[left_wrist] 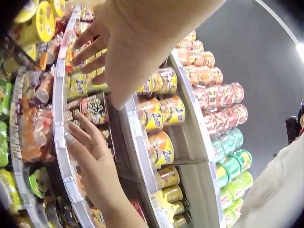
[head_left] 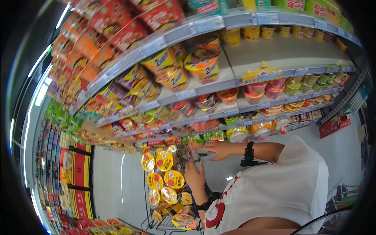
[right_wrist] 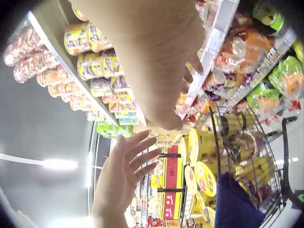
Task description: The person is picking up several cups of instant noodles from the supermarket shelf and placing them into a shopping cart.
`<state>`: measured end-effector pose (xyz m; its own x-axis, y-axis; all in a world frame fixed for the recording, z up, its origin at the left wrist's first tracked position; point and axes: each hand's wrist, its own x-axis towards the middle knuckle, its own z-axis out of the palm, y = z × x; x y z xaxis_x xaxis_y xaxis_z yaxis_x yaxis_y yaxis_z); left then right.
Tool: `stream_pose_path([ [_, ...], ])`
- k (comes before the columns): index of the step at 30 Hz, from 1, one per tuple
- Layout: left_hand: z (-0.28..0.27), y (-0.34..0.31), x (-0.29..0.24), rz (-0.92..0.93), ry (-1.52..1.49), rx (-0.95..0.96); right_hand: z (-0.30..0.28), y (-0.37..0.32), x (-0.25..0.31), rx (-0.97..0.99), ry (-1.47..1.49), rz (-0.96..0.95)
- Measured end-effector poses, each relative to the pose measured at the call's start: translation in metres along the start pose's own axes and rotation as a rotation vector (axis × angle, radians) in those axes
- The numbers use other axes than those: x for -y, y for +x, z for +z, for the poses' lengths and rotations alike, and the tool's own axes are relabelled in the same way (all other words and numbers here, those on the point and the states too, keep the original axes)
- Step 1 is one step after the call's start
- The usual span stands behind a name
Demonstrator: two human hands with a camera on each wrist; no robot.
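Note:
Both hands are held out in front of the body, beside the shopping cart. My left hand is near the cart's handle end, its fingers extended; in the right wrist view that left hand shows spread fingers and a bare palm side. Reaching toward the shelf side, my right hand also has extended fingers, and in the left wrist view the right hand grips nothing. The wire cart carries several yellow-lidded instant noodle tubs, plus a noodle bucket marked 2 at its near corner.
Tall shelves of cup and bucket noodles run along the right-hand side. Yellow noodle buckets stand on a middle shelf. Bagged goods fill the lower shelves. Red and yellow display boards stand farther down the aisle floor.

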<state>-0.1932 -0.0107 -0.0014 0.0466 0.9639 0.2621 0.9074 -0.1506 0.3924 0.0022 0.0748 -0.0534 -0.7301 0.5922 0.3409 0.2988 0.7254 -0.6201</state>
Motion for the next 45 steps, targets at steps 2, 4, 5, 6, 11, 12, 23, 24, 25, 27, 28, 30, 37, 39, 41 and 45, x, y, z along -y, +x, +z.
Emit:
stream_pose_path([
  [2, 0.016, 0.024, -0.026, 0.069, -0.045, -0.032, -0.028, -0.014, -0.013, -0.071, -0.02, 0.049],
  [4, 0.033, 0.043, -0.053, 0.114, -0.183, -0.013, -0.063, -0.024, -0.014, -0.186, -0.049, 0.018],
  [5, 0.04, 0.051, -0.068, 0.129, -0.217, -0.013, -0.078, -0.028, -0.016, -0.237, -0.062, 0.004],
  [6, 0.044, 0.061, -0.086, 0.141, -0.25, -0.012, -0.087, -0.032, -0.024, -0.26, -0.088, -0.019],
  [11, 0.064, 0.098, -0.143, 0.267, -0.361, -0.02, -0.146, -0.053, -0.029, -0.309, -0.081, 0.095],
  [12, 0.068, 0.104, -0.149, 0.272, -0.381, -0.03, -0.158, -0.055, -0.026, -0.35, -0.101, 0.095],
  [23, 0.06, 0.192, -0.157, 0.31, -0.759, -0.203, -0.223, -0.03, -0.01, -0.623, -0.257, 0.127],
  [24, 0.057, 0.202, -0.153, 0.33, -0.734, -0.217, -0.225, -0.024, -0.011, -0.664, -0.275, 0.132],
  [25, 0.055, 0.211, -0.149, 0.352, -0.711, -0.233, -0.227, -0.017, -0.015, -0.686, -0.289, 0.144],
  [27, 0.047, 0.232, -0.149, 0.384, -0.727, -0.265, -0.233, -0.003, -0.021, -0.735, -0.327, 0.165],
  [28, 0.043, 0.242, -0.15, 0.405, -0.736, -0.283, -0.236, 0.003, -0.023, -0.74, -0.336, 0.183],
  [30, 0.041, 0.26, -0.15, 0.417, -0.804, -0.271, -0.243, 0.014, -0.022, -0.747, -0.357, 0.217],
  [37, 0.047, 0.298, -0.146, 0.439, -0.806, -0.22, -0.246, 0.045, -0.032, -0.715, -0.403, 0.346],
  [39, 0.05, 0.307, -0.143, 0.454, -0.765, -0.218, -0.247, 0.049, -0.035, -0.708, -0.384, 0.376],
  [41, 0.052, 0.311, -0.145, 0.486, -0.759, -0.226, -0.245, 0.052, -0.036, -0.779, -0.403, 0.348],
  [45, 0.05, 0.314, -0.162, 0.549, -0.811, -0.141, -0.249, 0.046, -0.042, -0.857, -0.445, 0.373],
])
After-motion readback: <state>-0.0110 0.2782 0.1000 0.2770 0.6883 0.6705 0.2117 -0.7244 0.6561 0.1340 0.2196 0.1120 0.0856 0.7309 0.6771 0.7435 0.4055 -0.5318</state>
